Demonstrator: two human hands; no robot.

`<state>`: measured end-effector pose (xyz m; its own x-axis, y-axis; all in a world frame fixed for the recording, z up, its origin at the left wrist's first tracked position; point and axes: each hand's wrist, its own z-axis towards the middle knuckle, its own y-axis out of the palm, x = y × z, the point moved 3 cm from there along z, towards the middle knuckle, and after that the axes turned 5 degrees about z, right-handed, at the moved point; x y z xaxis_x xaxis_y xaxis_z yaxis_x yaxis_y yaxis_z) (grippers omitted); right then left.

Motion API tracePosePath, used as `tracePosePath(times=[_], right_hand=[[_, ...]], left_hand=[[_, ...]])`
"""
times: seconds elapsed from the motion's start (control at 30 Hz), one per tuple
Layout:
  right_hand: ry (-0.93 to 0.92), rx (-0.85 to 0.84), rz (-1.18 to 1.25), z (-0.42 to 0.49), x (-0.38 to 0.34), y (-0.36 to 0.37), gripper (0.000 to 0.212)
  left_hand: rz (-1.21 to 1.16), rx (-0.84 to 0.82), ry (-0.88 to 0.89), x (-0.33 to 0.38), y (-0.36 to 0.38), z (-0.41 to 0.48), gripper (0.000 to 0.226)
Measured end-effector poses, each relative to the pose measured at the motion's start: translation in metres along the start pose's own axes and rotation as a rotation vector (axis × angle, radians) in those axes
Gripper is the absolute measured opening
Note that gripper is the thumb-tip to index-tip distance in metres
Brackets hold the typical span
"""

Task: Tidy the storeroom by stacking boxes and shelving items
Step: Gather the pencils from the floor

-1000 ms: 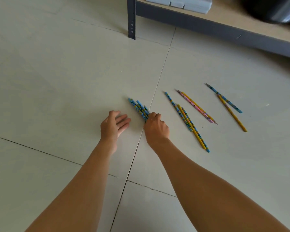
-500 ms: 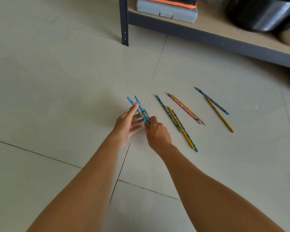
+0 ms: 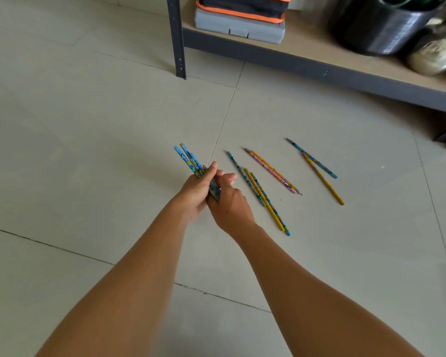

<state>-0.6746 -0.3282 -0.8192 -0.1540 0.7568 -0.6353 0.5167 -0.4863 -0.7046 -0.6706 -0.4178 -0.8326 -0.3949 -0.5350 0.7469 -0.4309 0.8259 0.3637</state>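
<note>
A bundle of pencils [image 3: 188, 158], mostly blue with yellow, is held just above the tiled floor [image 3: 88, 124], its free ends pointing up and to the left. The left hand [image 3: 196, 191] wraps its fingers round the bundle, while the right hand [image 3: 229, 207] curls against the lower end, the two hands touching. Seven loose pencils [image 3: 260, 194] lie on the floor just to the right: three together, then a pink and yellow pair, then a blue and yellow pair. Beyond them, a low shelf [image 3: 319, 70] carries a grey case [image 3: 240, 28] under a black pouch [image 3: 242, 6], a black tub [image 3: 376, 24] and a shoe [image 3: 435, 52].
</note>
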Motion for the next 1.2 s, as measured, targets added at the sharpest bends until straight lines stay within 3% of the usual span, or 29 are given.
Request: tracePosePath(times=[0.13, 0.33, 0.53, 0.67, 0.77, 0.87, 0.97, 1.1, 1.13, 1.2], right_hand=[[0.108, -0.057, 0.008, -0.001, 0.016, 0.0, 0.039], [0.065, -0.036, 0.136, 0.0, 0.021, -0.005, 0.031], [0.047, -0.052, 0.236, 0.004, 0.02, -0.014, 0.053], [0.152, -0.174, 0.266, -0.004, 0.038, -0.016, 0.04], [0.424, -0.275, 0.719, -0.019, 0.054, -0.018, 0.05], [0.597, -0.192, 1.179, -0.022, 0.06, -0.016, 0.057], [0.655, -0.061, 1.35, -0.012, 0.054, -0.014, 0.056], [0.627, 0.022, 1.382, -0.002, 0.039, -0.019, 0.029], [0.609, 0.015, 1.317, -0.002, 0.037, -0.02, 0.024], [0.522, 0.04, 0.959, 0.0, 0.04, -0.024, 0.03]], left_hand=[[-0.076, 0.065, 0.047, 0.005, 0.0, 0.005, 0.029], [-0.102, 0.045, 0.081, 0.008, 0.013, 0.009, 0.028], [0.05, -0.016, 0.034, 0.0, 0.021, 0.009, 0.023], [-0.043, 0.064, 0.048, 0.002, 0.013, 0.015, 0.024], [-0.196, 0.149, 0.07, 0.005, 0.008, 0.019, 0.027], [-0.242, 0.153, 0.063, 0.0, 0.015, 0.018, 0.025], [-0.22, 0.119, 0.067, -0.009, 0.027, 0.014, 0.022], [-0.159, 0.104, 0.054, -0.013, 0.035, 0.01, 0.021], [-0.125, 0.109, 0.047, -0.014, 0.034, 0.011, 0.02], [-0.125, 0.128, 0.051, -0.014, 0.033, 0.012, 0.02]])
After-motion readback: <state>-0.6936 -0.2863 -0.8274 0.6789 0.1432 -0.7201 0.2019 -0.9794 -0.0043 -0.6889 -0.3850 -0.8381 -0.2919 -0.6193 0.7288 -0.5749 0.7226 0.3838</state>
